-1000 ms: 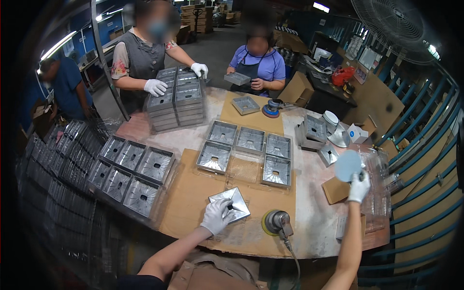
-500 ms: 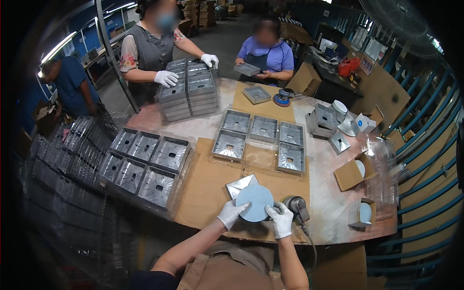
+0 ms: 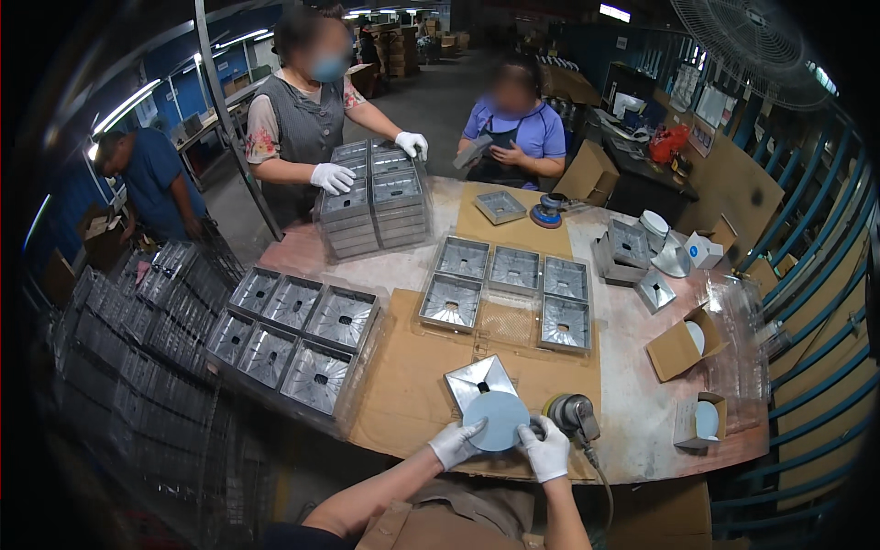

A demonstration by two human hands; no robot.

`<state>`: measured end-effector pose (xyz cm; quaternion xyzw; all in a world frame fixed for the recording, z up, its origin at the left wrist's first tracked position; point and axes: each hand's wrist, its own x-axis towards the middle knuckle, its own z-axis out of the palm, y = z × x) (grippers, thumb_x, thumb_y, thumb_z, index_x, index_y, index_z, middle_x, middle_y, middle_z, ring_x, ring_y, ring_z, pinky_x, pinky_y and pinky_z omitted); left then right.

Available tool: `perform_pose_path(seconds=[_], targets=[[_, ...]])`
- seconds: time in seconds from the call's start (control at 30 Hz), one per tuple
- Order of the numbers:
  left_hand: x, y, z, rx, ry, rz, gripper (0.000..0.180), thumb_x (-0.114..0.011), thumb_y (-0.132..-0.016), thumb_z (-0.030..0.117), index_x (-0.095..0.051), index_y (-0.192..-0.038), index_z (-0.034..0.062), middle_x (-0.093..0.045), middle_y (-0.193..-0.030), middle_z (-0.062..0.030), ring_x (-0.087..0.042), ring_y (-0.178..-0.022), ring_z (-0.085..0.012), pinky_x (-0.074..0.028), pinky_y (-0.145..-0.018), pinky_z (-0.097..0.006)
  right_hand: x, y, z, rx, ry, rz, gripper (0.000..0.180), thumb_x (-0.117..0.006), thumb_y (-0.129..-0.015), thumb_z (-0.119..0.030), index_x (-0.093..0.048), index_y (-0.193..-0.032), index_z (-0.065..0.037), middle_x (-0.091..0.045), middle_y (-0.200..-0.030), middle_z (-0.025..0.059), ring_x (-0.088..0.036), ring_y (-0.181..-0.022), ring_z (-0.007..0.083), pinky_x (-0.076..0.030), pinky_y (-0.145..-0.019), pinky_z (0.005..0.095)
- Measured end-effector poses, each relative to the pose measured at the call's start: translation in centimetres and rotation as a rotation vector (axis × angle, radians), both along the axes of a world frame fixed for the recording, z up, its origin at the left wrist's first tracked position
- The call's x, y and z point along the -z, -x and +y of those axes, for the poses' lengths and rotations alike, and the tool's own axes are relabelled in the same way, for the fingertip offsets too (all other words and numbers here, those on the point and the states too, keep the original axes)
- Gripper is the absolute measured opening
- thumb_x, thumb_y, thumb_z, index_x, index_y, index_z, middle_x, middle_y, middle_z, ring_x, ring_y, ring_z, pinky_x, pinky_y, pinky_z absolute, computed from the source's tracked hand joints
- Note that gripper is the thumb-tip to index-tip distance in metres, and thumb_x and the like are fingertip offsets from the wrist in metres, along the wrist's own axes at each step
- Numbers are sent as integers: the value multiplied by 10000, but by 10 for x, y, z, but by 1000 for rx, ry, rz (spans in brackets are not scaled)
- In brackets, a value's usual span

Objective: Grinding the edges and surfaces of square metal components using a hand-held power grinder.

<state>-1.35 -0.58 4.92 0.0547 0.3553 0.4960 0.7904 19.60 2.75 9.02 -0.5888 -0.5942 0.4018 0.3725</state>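
Note:
Between my two gloved hands is a light-blue round sanding disc (image 3: 496,421). My left hand (image 3: 456,445) pinches its left edge, and my right hand (image 3: 547,449) grips its right edge. Beyond the disc, and partly covered by it, a shiny square metal piece (image 3: 478,374) with a small central hole lies on the cardboard. A round power sander (image 3: 572,417) rests just to the right of my right hand, its cord running down toward me.
Trays of square metal pans (image 3: 323,357) stand left and ahead (image 3: 513,266). Boxes of discs (image 3: 694,335) sit at right. Across the table, one co-worker's gloved hands rest on stacked trays (image 3: 371,220); another holds a metal pan (image 3: 473,151) near a second sander (image 3: 548,213).
My view has shifted, so the table sits lower in it. The disc looks more tilted, and more of the metal piece shows. The far co-worker has tipped their pan up.

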Motion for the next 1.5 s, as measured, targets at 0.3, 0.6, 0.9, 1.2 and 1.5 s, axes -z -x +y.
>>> perform_pose_path(seconds=[0.3,0.6,0.9,1.2,1.5], targets=[[8,-6,-4,-102,-9,184,577,-701,-980,194,-425,-1446,-6,-578,-1368,-145,-642,-1195,-291,-572,-986,-447,-23,-63,46,39,-188,-995,759,-843,-754,-335,-534,-1414,-123,-561,-1360,199,-594,-1223,381,-468,-1046,475],[7,-10,-3,-48,25,88,631,-705,-979,239,-400,-1468,-18,-579,-1368,-148,-625,-1222,-296,-555,-1009,-453,-33,-47,69,22,163,-829,795,-800,-739,-409,-502,-1415,-117,-605,-1264,203,-659,-1103,406,-543,-948,463],[1,-11,0,-89,45,44,605,-679,-999,257,-410,-1460,-28,-573,-1380,-152,-625,-1225,-296,-553,-1011,-457,14,-66,55,274,-23,-475,719,-872,-684,-302,-596,-1304,-66,-670,-1191,167,-673,-1090,332,-530,-969,405],[20,-21,-4,-26,40,15,711,-579,-1012,505,-354,-1547,93,-487,-1514,-115,-514,-1369,-315,-459,-1099,-549,51,-107,23,373,71,169,682,-920,-608,-138,-642,-1211,15,-681,-1126,105,-639,-1039,205,-527,-936,343],[-5,-41,9,-38,-14,-71,865,-385,-960,764,-319,-1574,159,-435,-1562,-95,-459,-1415,-305,-414,-1131,-547,19,-95,16,289,294,690,606,-797,-773,-76,-564,-1328,2,-673,-1068,96,-688,-867,184,-601,-698,337]])
